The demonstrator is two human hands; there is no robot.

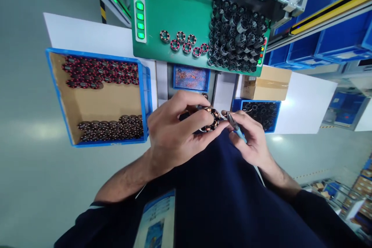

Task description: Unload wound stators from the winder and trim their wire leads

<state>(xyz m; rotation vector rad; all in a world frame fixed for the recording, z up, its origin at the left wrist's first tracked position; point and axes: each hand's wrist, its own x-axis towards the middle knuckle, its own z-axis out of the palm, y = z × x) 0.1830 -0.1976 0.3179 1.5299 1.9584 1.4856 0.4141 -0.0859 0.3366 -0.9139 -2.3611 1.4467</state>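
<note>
My left hand (180,124) is wrapped round a motor stator (214,118), a ring with copper windings and dark slots. The fingers cover part of its near and left side. Just to the right, my right hand (251,135) grips wire cutters (238,131) with light blue handles. Their jaws point left toward the stator, close to my left fingertips. A thin wire runs near the jaws and past my right fingers; I cannot tell whether the jaws touch it.
On the green worktop (174,11) stand several wound stators (186,48) and a dense group of black cores (238,35). A blue-rimmed box (59,97) with stators is at left. A small blue tray (192,79) holds copper scraps. At right are a cardboard box (267,83) and a blue bin (273,118).
</note>
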